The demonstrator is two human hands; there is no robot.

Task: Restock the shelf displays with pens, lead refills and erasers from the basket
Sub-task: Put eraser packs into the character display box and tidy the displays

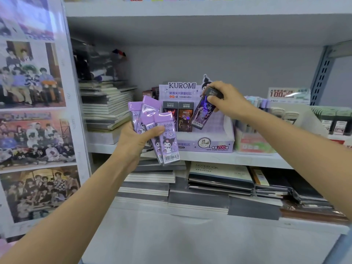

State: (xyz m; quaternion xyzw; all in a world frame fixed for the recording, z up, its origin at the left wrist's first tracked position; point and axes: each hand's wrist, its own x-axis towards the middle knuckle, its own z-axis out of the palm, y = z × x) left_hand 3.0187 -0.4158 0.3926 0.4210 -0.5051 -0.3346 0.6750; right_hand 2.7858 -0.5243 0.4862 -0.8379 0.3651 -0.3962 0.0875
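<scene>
My left hand (139, 139) grips a fanned bunch of purple Kuromi lead refill cases (163, 136), held just left of and in front of the purple Kuromi display box (207, 144) on the middle shelf. My right hand (224, 101) pinches the top of a dark lead refill case (200, 116), tilted and hanging over the open box. Two more dark refill cases (178, 116) stand upright at the box's back left. The basket is out of view.
Stacked notebooks (104, 105) fill the shelf left of the box. Pens and erasers in display boxes (255, 134) stand to its right. More notebooks (219, 180) lie on the lower shelf. A poster panel (34, 111) walls off the left side.
</scene>
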